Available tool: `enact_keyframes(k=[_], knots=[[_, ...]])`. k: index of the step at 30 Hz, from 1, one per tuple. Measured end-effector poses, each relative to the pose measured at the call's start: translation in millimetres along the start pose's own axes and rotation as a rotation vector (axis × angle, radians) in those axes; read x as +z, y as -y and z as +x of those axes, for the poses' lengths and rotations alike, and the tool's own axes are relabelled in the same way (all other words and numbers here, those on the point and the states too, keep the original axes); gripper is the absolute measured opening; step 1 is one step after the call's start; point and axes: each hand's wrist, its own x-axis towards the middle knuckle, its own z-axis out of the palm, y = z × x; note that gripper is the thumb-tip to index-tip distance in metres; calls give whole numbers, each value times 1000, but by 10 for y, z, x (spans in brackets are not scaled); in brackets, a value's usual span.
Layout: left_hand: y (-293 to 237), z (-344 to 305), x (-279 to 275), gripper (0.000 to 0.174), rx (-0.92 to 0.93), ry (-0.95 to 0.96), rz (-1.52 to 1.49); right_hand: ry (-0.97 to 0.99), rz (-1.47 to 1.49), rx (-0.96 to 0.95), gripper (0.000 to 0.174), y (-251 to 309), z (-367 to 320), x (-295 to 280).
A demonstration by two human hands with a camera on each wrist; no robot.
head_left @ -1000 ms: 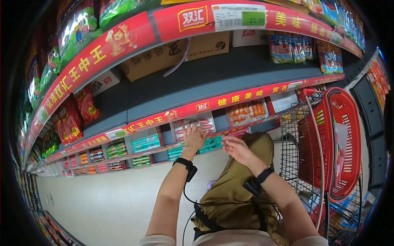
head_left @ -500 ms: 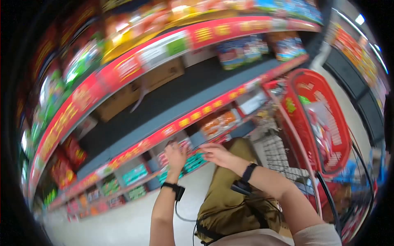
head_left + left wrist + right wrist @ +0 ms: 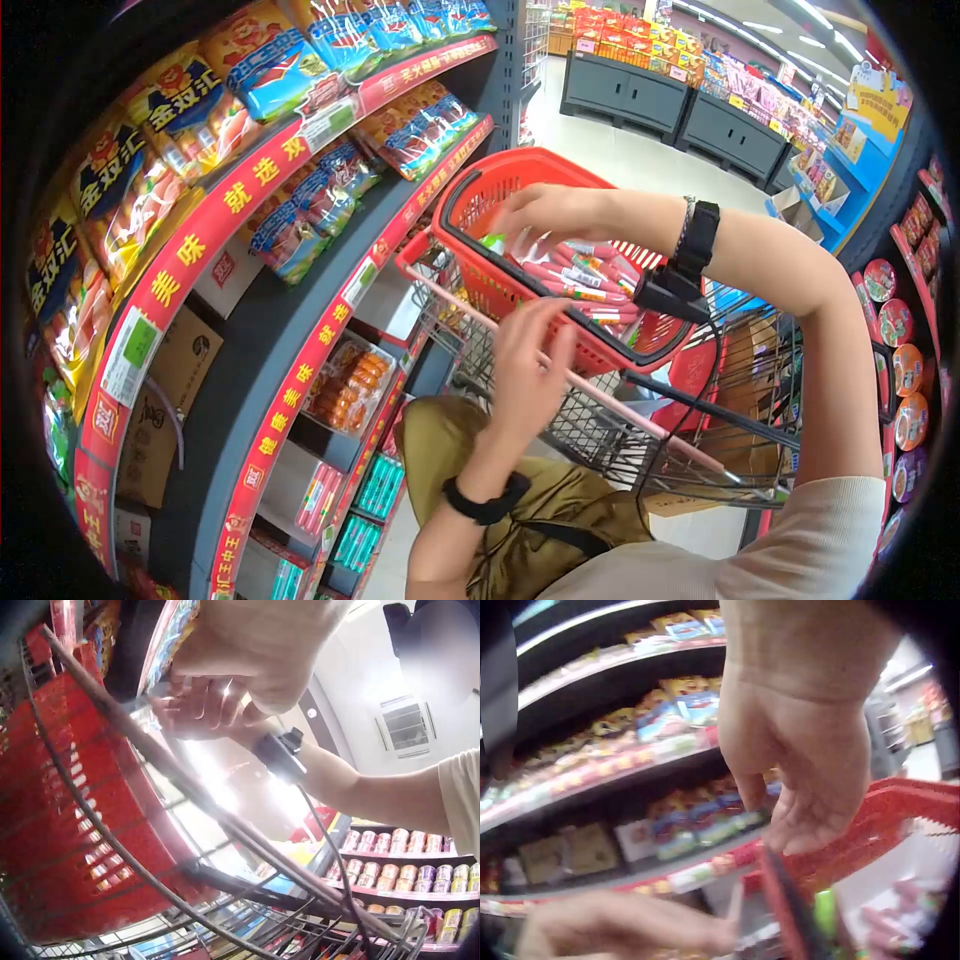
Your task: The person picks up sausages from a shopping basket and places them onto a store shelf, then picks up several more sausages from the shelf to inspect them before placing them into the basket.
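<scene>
Over the left part of a red basket (image 3: 538, 165), my right hand (image 3: 560, 215) hangs with loosely bent fingers; nothing shows in it. In the right wrist view that hand (image 3: 802, 772) is above the dark basket handle (image 3: 799, 904); whether they touch is unclear. Pink packaged sausages (image 3: 585, 275) lie inside the basket, with a green item near its left end. My left hand (image 3: 525, 375) is raised beside the basket near the cart's pink bar (image 3: 620, 410), fingers relaxed and apart, holding nothing visible. The left wrist view shows the basket's red side (image 3: 67, 825) through cart wires.
A shelf (image 3: 255, 470) with packaged sausages runs along the left. The wire cart (image 3: 590, 430) stands in front of the body, with a cardboard box in its lower part. Grey cabinets (image 3: 615, 90) stand beyond the aisle, and cup-shaped packages (image 3: 910, 370) line the right.
The view has turned right towards the basket. Both hands have left the lower shelf; the right hand has moved over the basket, and the left is now near the cart bar.
</scene>
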Motion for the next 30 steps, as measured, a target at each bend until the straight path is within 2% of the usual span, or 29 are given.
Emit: enact_keyframes(k=[1,3,5,6,8,11,12,13,15,16,21,23,25,27,28,29,30], knots=[[-19,44,190,24,3,46,1,-142,-66,43,28,-233,80,-251],[-20,77,514,29,103,118,136,-283,-154,170,26,-751,264,-685],[115,-52,766,36,102,195,255,-330,-311,224,28,-1308,514,-946],[166,-131,790,42,101,318,420,-241,-593,174,32,-1518,614,-1010],[179,-112,788,42,66,347,402,-210,-866,137,38,-1790,779,-944],[150,-65,755,42,29,367,375,-340,-875,108,43,-2213,995,-701],[145,-66,754,41,25,368,371,-454,-1013,-9,41,-2214,937,-570],[149,-67,752,40,24,371,366,-447,-1008,-20,41,-2207,947,-547],[163,-66,750,39,31,367,379,-397,-1084,91,46,-2246,943,-538],[157,-82,748,39,25,365,369,-499,-1020,99,49,-2328,953,-515],[154,-79,736,39,16,381,363,-495,-885,135,48,-2182,610,-599],[168,-88,736,39,36,346,358,-476,-687,118,48,-2042,503,-719],[141,-65,721,40,60,301,350,-436,-718,166,43,-1724,255,-799],[86,-36,665,42,-92,207,135,-501,-429,-129,37,-1563,95,-889],[143,-63,643,44,-72,161,114,-300,-181,-146,33,-1329,-32,-898],[141,-67,599,44,-70,141,114,-293,-198,-153,33,-1063,-189,-834],[139,-69,545,45,-256,44,-257,-123,-102,-200,32,-778,-345,-720]])
